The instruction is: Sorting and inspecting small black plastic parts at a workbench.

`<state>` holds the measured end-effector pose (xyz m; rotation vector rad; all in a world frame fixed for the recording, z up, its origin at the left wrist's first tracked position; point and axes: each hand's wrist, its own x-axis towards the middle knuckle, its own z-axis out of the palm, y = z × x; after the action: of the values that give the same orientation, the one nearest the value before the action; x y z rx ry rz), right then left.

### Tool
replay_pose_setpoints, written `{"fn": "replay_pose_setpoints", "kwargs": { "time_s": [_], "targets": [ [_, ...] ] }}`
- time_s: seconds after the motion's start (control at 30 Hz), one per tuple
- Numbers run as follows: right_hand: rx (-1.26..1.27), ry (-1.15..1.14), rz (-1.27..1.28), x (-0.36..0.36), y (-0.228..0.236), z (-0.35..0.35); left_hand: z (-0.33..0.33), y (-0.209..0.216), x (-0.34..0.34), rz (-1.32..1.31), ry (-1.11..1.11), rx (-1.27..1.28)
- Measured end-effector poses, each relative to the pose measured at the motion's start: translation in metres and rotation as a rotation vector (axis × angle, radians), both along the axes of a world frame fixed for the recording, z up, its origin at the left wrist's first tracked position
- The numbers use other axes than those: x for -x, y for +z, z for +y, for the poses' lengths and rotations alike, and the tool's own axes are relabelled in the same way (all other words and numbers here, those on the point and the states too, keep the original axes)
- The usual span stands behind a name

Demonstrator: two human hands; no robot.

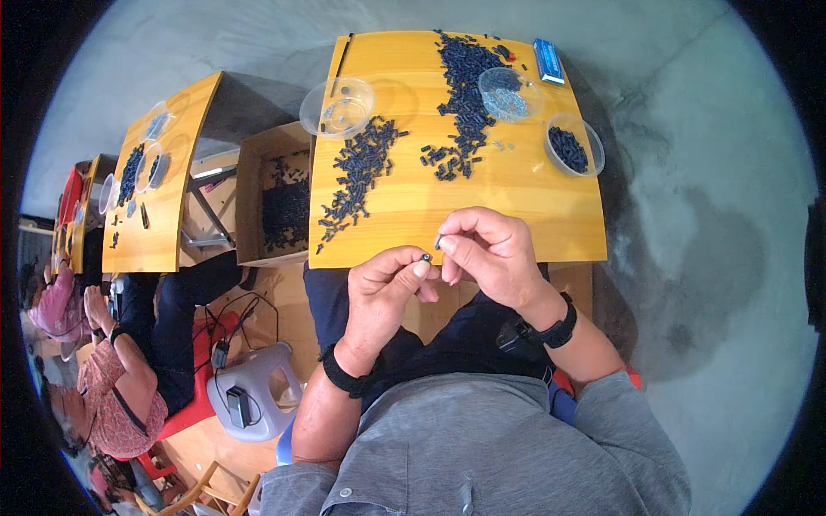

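Between the thumb and forefinger of my left hand (385, 288) is a small black cylindrical piece (426, 257), its end facing up. My right hand (492, 251) pinches a tiny greyish part (440, 242), too small to name, just beside that piece. Both hands are close together over the near edge of the yellow wooden table (516, 219). Beyond them lie a loose pile of black pieces (361, 168) at the left and a larger black pile (465, 82) at the centre. A clear tub (506, 95) with small bluish-clear parts rests against the larger pile.
Another clear tub (348, 107) stands at the left; one holding black pieces (568, 150) sits by the right edge. A blue box (548, 62) lies at the far right corner. Left of the table is a cardboard box (274, 198) of black pieces. A person (120, 387) sits further left.
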<state>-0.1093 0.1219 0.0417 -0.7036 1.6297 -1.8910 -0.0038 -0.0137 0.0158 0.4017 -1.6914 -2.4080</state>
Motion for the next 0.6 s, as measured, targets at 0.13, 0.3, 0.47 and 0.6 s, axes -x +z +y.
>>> {"fn": "replay_pose_setpoints", "kwargs": {
  "time_s": [0.13,0.3,0.47,0.6],
  "targets": [
    [0.016,0.006,0.040,-0.0066,-0.0013,-0.0037,-0.0008,0.0010,-0.0016,0.017,0.007,-0.027],
    [0.006,0.013,0.066,-0.0091,0.0005,-0.0050,0.0014,0.0054,-0.0026,0.003,0.004,0.009],
    [0.017,0.021,0.091,-0.0107,0.0005,-0.0053,0.0010,0.0049,-0.0028,0.019,-0.013,0.019],
    [0.012,0.021,0.101,-0.0113,0.0016,-0.0052,0.0004,0.0037,-0.0032,0.036,-0.021,0.027]
  ]
}}
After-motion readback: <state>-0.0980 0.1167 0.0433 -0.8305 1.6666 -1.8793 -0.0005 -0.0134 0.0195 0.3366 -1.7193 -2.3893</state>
